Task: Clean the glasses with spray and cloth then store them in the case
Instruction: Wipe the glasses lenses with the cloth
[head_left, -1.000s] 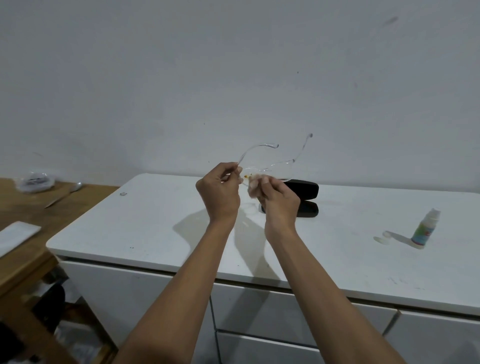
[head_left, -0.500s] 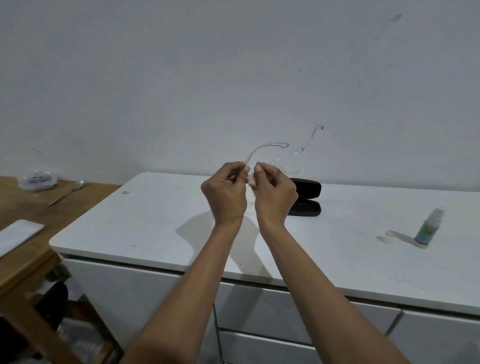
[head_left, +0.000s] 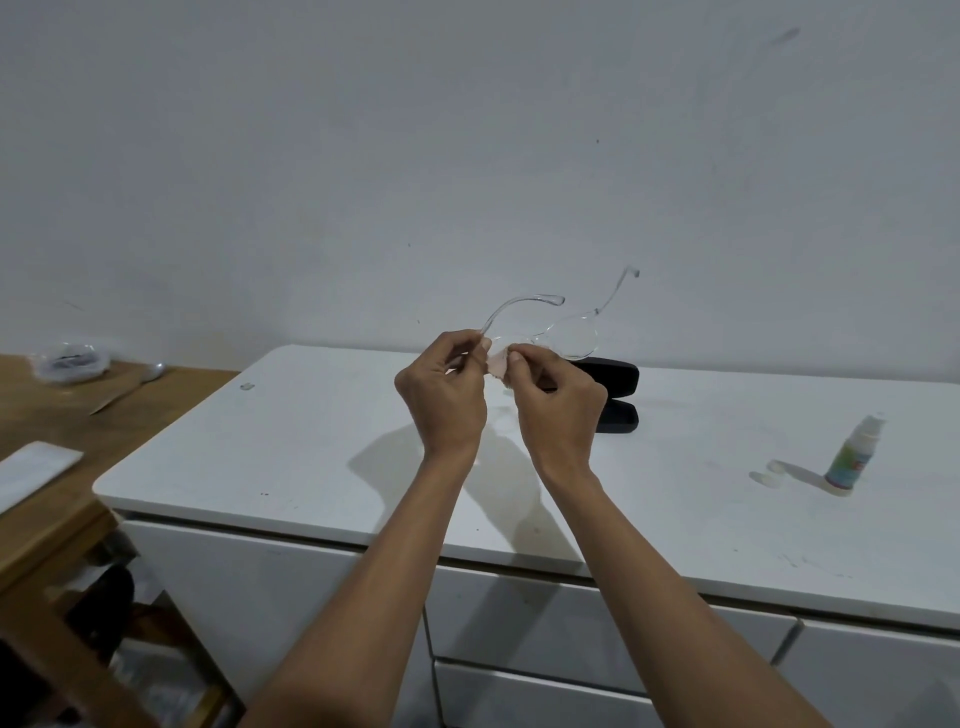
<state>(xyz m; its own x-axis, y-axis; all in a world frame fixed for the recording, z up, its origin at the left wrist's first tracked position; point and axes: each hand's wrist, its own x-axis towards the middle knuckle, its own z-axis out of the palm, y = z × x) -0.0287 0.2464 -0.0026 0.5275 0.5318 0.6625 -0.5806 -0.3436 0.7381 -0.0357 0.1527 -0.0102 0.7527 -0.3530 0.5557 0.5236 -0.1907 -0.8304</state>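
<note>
Clear-framed plastic glasses (head_left: 563, 332) held up above the white bench (head_left: 311, 447), temples unfolded and pointing away, likely so the lenses face the person for wiping. Left hand (head_left: 444, 397) pinches the frame at the left lens end to steady it. Right hand (head_left: 558, 400) pinches a small pale pink cloth (head_left: 497, 364) against the left lens, grip closed on it. Black hard case (head_left: 613, 395) lies open on the bench just behind the hands, ready for storing. Small white spray bottle (head_left: 854, 454) stands upright well to the right, its loose white cap (head_left: 773, 474) beside it, so spraying looks done.

Count: one pair of glasses, one cloth, one case, one bottle, one cap.
</note>
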